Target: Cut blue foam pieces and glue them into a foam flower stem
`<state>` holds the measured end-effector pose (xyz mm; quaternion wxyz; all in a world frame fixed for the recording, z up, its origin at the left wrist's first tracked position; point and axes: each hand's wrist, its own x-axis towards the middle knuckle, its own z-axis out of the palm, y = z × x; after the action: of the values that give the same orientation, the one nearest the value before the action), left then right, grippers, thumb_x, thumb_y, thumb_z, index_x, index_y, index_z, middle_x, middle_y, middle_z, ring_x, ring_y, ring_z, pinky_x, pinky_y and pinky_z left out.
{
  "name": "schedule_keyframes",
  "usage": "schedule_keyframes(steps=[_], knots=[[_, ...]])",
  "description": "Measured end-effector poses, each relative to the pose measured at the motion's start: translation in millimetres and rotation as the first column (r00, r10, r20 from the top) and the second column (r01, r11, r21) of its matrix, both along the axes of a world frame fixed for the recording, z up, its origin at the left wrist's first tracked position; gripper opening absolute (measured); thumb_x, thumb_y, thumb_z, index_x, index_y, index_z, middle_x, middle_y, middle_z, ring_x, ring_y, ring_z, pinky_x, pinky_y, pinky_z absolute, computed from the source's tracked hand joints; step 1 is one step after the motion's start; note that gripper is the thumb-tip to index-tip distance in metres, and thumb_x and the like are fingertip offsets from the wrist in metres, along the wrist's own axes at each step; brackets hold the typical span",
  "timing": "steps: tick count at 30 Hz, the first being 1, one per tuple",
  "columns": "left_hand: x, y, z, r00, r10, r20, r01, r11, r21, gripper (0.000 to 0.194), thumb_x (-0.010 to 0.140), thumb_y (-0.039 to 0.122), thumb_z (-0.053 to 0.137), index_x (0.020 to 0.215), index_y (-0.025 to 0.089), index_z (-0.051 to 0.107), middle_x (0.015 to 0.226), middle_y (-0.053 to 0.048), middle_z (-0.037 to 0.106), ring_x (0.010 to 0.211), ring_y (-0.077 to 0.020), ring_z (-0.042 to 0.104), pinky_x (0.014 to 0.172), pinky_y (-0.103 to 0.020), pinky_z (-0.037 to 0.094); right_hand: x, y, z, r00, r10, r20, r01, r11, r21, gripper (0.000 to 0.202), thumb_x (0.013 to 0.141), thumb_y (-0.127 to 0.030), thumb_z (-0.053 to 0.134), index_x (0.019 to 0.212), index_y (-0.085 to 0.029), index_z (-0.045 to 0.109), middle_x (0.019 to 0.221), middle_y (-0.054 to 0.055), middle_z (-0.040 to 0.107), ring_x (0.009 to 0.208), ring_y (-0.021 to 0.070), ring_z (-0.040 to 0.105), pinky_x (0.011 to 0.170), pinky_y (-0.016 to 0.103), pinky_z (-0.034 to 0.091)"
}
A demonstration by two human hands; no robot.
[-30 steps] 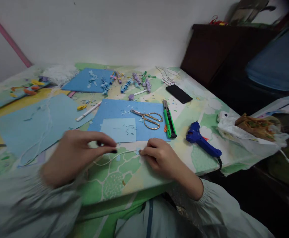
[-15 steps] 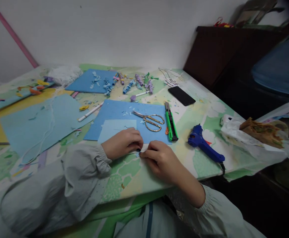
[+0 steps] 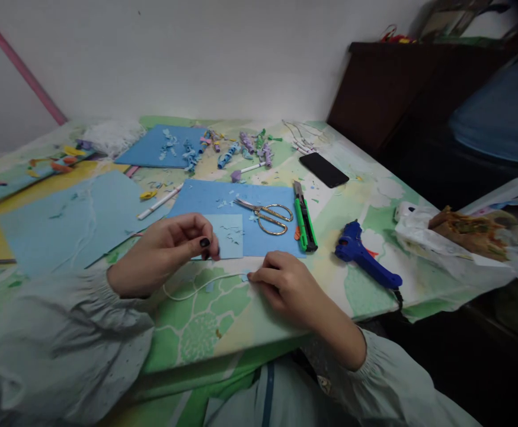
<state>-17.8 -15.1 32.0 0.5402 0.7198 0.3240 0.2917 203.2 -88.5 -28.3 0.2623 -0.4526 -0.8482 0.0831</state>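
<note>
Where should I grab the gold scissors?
Best by the gold loops, probably coming from the near side with the right hand. The scissors lie flat, blades pointing left and away from you, loops toward the right; the green cutter just beyond the loops makes the right side tighter.

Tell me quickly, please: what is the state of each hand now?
Left hand: fingers curled; whether it holds anything cannot be told.
Right hand: closed on the small light-blue piece, which the white cord reaches.
</note>
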Motion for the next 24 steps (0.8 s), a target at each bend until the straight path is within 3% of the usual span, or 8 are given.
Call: schedule_keyframes(steps=[3, 6, 10, 15, 19, 24], knots=[[-5, -12, 3.7, 0.999, 0.008, 0.045, -0.001, 0.988, -0.155, 0.01, 0.078, 0.024, 0.063, 0.074, 0.018, 0.057, 0.062, 0.001, 0.064, 0.058, -0.0119, 0.059, 0.054, -0.021, 0.044, 0, 0, 0.4, 1.0, -0.002, -0.005, 0.002, 1.0, -0.006, 0.021, 0.084, -0.015, 0.05, 0.087, -0.016, 0.071, 0.074, 0.007, 0.056, 0.073, 0.0178, 0.049, 0.065, 0.029, 0.035], [-4, -24, 4.3, 0.993, -0.047, -0.111, 0.026, 0.983, -0.184, 0.007, 0.072, 0.022, 0.068, 0.069, 0.017, 0.064, 0.066, -0.003, 0.07, 0.063, -0.0156, 0.065, 0.059, -0.024, 0.049, 0, 0, 1.3, 1.0, -0.008, -0.011, 0.008, 1.0, -0.016, 0.021, 0.084, -0.014, 0.049, 0.086, -0.016, 0.07, 0.074, 0.007, 0.056, 0.073, 0.0176, 0.049, 0.065, 0.029, 0.035], [2, -29, -1.4, 0.93, 0.055, -0.363, -0.022, 0.995, 0.094, 0.006, 0.07, 0.02, 0.064, 0.068, 0.019, 0.069, 0.07, -0.002, 0.071, 0.067, -0.0162, 0.065, 0.064, -0.025, 0.049, 0, 0, 2.1, 0.999, -0.013, -0.034, 0.011, 0.999, -0.041, 0.021, 0.083, -0.012, 0.049, 0.088, -0.016, 0.07, 0.074, 0.006, 0.056, 0.074, 0.0173, 0.05, 0.066, 0.028, 0.036], [15, -25, -17.6, 0.908, 0.117, -0.403, 0.064, 0.91, 0.409, 0.009, 0.075, 0.018, 0.059, 0.073, 0.019, 0.067, 0.072, -0.001, 0.067, 0.068, -0.0138, 0.06, 0.064, -0.024, 0.046, 0, -1, 3.2, 0.999, -0.021, -0.041, 0.018, 0.997, -0.08, 0.022, 0.083, -0.011, 0.049, 0.091, -0.017, 0.068, 0.076, 0.005, 0.057, 0.076, 0.0171, 0.051, 0.068, 0.028, 0.037], [29, -20, -30.6, 0.903, 0.082, -0.421, 0.157, 0.85, 0.502, 0.011, 0.081, 0.017, 0.055, 0.078, 0.018, 0.066, 0.077, -0.001, 0.064, 0.073, -0.013, 0.058, 0.066, -0.024, 0.044, 0, 0, 5.5, 0.998, -0.026, -0.055, 0.019, 0.993, -0.112, 0.023, 0.082, -0.009, 0.048, 0.091, -0.017, 0.067, 0.076, 0.005, 0.057, 0.076, 0.0169, 0.051, 0.068, 0.027, 0.037], [34, -20, -38.7, 0.901, 0.051, -0.431, 0.205, 0.825, 0.527, 0.011, 0.083, 0.017, 0.054, 0.078, 0.017, 0.064, 0.077, -0.002, 0.061, 0.077, -0.0141, 0.057, 0.069, -0.025, 0.043, 0, -1, 6.6, 0.996, -0.039, -0.075, 0.029, 0.99, -0.136, 0.021, 0.08, -0.007, 0.048, 0.089, -0.015, 0.065, 0.076, 0.005, 0.057, 0.077, 0.017, 0.052, 0.068, 0.027, 0.037]])
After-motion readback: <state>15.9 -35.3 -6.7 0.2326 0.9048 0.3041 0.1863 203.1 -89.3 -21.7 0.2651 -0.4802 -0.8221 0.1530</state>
